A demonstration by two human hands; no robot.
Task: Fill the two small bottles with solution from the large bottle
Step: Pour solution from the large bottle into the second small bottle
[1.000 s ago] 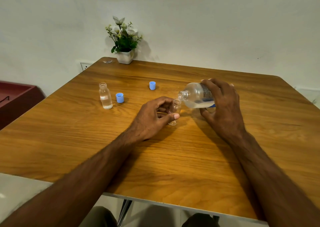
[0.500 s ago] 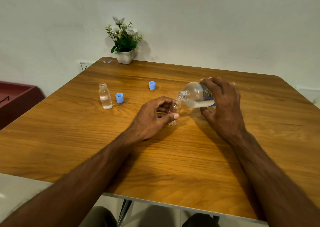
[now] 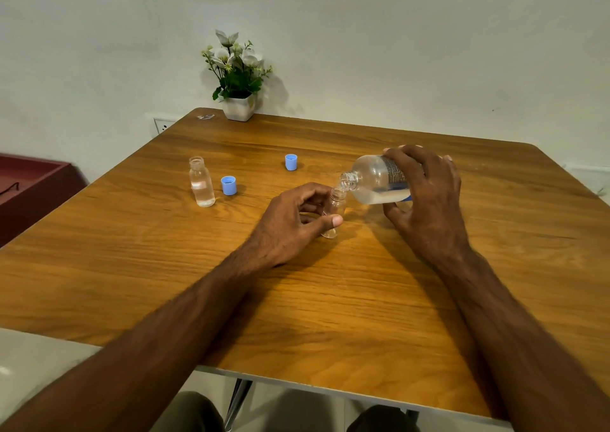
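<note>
Filled small bottle (image 3: 201,183), upright, far left, two blue caps (image 3: 228,185) beside. Left hand (image 3: 292,222) grasping second small bottle (image 3: 334,212), upright on table (image 3: 165,266). Right hand (image 3: 425,197) clasping large bottle (image 3: 373,182), long axis near-horizontal, mouth leftward, directly over the small neck.

Layout of items on the wooden table (image 3: 330,299).
Centre: small clear plastic bottle (image 3: 334,212) upright, with the tilted large clear plastic bottle (image 3: 374,180) at its right, mouth over its neck. Far left: a second small clear bottle (image 3: 201,181), a blue plastic cap (image 3: 228,185) just right of it; another blue cap (image 3: 291,162) behind centre; potted white flowers (image 3: 238,78) at the far edge.
</note>
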